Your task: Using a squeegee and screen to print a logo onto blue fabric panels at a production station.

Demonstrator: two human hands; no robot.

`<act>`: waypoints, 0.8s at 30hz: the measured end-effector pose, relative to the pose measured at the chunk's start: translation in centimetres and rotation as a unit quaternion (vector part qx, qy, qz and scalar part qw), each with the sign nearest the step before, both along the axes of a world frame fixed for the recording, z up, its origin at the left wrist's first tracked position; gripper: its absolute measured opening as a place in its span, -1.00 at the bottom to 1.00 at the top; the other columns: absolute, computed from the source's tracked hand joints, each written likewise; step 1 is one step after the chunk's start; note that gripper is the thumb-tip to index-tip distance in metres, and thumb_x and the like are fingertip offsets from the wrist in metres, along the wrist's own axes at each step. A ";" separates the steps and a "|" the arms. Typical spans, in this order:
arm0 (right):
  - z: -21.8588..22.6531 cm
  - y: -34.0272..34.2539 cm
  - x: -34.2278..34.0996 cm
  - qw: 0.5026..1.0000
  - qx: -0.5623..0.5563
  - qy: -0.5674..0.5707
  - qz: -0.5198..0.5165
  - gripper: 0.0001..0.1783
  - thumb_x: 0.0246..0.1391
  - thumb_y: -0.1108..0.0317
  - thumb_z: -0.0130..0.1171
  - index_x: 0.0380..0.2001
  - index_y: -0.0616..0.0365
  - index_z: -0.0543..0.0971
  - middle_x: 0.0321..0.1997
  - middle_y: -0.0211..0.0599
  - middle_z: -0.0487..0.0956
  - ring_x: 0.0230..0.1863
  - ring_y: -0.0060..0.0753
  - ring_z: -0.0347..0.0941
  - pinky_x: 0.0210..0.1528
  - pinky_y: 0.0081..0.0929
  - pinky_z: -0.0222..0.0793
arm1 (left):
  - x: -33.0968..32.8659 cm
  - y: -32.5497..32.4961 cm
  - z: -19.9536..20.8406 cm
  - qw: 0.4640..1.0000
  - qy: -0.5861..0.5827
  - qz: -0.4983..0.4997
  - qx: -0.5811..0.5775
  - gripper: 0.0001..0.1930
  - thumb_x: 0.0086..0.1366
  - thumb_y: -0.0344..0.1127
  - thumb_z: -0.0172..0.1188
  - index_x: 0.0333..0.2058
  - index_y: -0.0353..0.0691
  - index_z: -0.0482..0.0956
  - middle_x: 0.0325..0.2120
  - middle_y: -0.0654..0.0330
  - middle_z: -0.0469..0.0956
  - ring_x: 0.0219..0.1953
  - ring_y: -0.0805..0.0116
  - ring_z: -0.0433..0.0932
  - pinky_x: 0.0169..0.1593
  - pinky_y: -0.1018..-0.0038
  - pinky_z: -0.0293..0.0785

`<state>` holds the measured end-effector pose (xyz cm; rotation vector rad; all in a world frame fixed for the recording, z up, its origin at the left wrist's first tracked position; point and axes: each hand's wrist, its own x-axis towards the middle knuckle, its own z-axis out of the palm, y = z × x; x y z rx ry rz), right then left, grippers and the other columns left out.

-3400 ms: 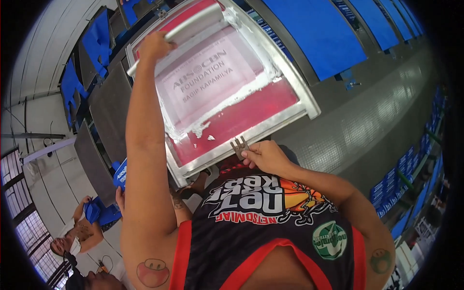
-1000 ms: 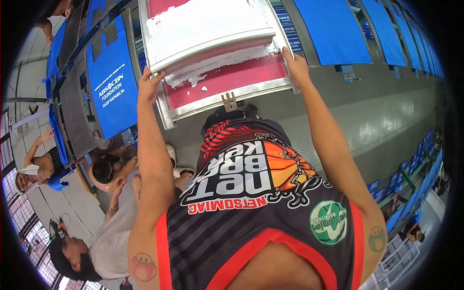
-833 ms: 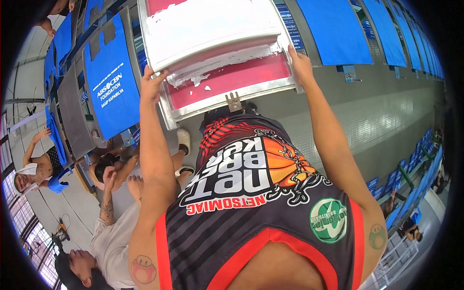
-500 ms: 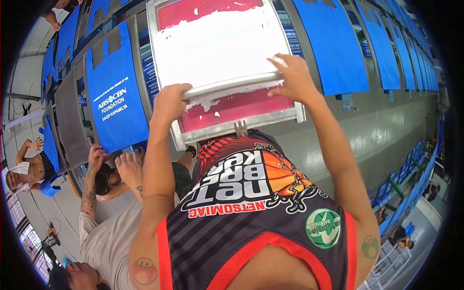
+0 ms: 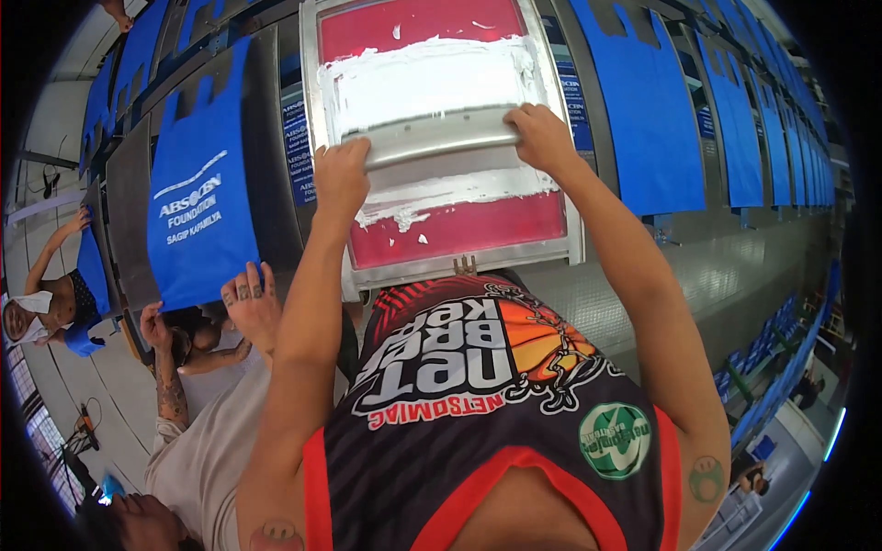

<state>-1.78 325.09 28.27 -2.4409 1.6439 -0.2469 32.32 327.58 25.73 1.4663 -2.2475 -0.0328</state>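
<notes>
A silk-screen frame [image 5: 575,241] with pale metal edges and a red mesh [image 5: 464,235] lies right in front of my torso. Across it runs a metal squeegee [image 5: 441,147], roughly mid-frame. My left hand [image 5: 341,180] grips the squeegee's left end, fingers curled over it. At the opposite end, my right hand [image 5: 547,138] is closed on the bar. Thick white ink [image 5: 418,81] covers the mesh beyond the squeegee, and a ragged white band shows on the near side. What lies beneath the screen is hidden.
Blue printed bags [image 5: 643,110] lie on dark boards in rows to both sides. On the left, a co-worker's tattooed hands [image 5: 250,303] are close to my left forearm, at a blue bag [image 5: 207,197]. Another person [image 5: 64,289] stands farther left.
My right hand has closed on the squeegee; its fingers were spread before. The white ink covers less of the mesh beyond the squeegee. The co-worker's blue bag has shifted left.
</notes>
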 end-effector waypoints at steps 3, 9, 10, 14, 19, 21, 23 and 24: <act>4.4 5.0 -1.1 0.999 0.021 -0.025 -0.002 -0.64 -0.28 0.58 0.15 -0.29 0.08 0.55 -0.27 -0.25 0.57 -0.14 -0.12 0.47 -0.13 -0.24 0.41 | -0.8 4.0 6.4 0.982 -0.020 0.037 0.185 -0.74 -0.06 -0.58 0.09 -0.35 -0.17 0.54 -0.35 0.08 0.60 -0.26 0.11 0.55 -0.10 0.23 0.35; 4.8 8.7 -0.4 0.996 0.079 0.027 -0.039 -0.75 -0.27 0.52 0.19 -0.39 0.08 0.59 -0.31 -0.24 0.60 -0.22 -0.12 0.53 -0.19 -0.26 0.47 | 0.0 8.5 4.6 0.965 0.035 0.027 0.259 -0.76 -0.12 -0.56 0.13 -0.39 -0.15 0.55 -0.45 0.08 0.58 -0.31 0.09 0.55 0.04 0.13 0.29; 3.5 9.5 -0.9 0.995 0.066 0.047 -0.050 -0.76 -0.27 0.51 0.20 -0.39 0.06 0.59 -0.36 -0.26 0.61 -0.26 -0.13 0.54 -0.23 -0.26 0.48 | -0.2 9.0 3.9 0.975 -0.002 0.021 0.223 -0.77 -0.13 -0.54 0.14 -0.41 -0.15 0.55 -0.47 0.08 0.57 -0.32 0.09 0.56 0.05 0.12 0.28; 0.4 2.1 -0.6 0.995 -0.055 0.060 -0.056 -0.90 -0.20 0.51 0.07 -0.58 0.05 0.54 -0.56 -0.22 0.57 -0.47 -0.13 0.54 -0.44 -0.20 0.48 | -0.3 0.8 0.6 0.984 -0.114 0.052 0.130 -0.83 -0.11 -0.47 0.16 -0.45 -0.12 0.54 -0.54 0.09 0.56 -0.40 0.13 0.57 0.00 0.10 0.33; 2.6 -10.4 0.6 0.991 0.001 0.134 -0.031 -0.80 -0.17 0.31 0.19 -0.38 0.01 0.61 -0.43 -0.14 0.62 -0.37 -0.07 0.59 -0.33 -0.12 0.49 | 0.7 -12.9 3.5 0.985 -0.103 0.028 0.133 -0.79 -0.05 -0.27 0.25 -0.37 -0.14 0.61 -0.47 0.01 0.61 -0.34 0.02 0.61 -0.29 0.14 0.49; 2.8 -5.8 -0.2 0.984 0.094 0.147 -0.045 -0.77 -0.18 0.27 0.21 -0.36 -0.01 0.61 -0.44 -0.16 0.62 -0.34 -0.08 0.59 -0.28 -0.12 0.50 | 0.1 -7.8 4.4 0.962 -0.138 0.053 0.229 -0.77 -0.09 -0.34 0.25 -0.36 -0.09 0.63 -0.46 0.00 0.62 -0.33 0.06 0.62 -0.19 0.14 0.46; 1.7 3.4 -1.7 0.984 0.080 0.145 -0.072 -0.74 -0.23 0.34 0.25 -0.34 -0.09 0.64 -0.43 -0.24 0.63 -0.32 -0.14 0.58 -0.27 -0.17 0.51 | 0.5 0.9 2.6 0.973 -0.178 -0.022 0.146 -0.70 -0.12 -0.33 0.30 -0.29 -0.06 0.66 -0.37 0.00 0.63 -0.33 0.06 0.63 -0.23 0.23 0.49; 1.6 4.5 -1.5 0.984 0.077 0.143 -0.067 -0.74 -0.23 0.34 0.25 -0.34 -0.09 0.64 -0.43 -0.24 0.63 -0.32 -0.14 0.58 -0.27 -0.17 0.51 | 0.4 0.6 1.9 0.973 -0.179 -0.017 0.144 -0.70 -0.12 -0.33 0.30 -0.29 -0.06 0.66 -0.37 0.00 0.63 -0.33 0.06 0.63 -0.23 0.23 0.49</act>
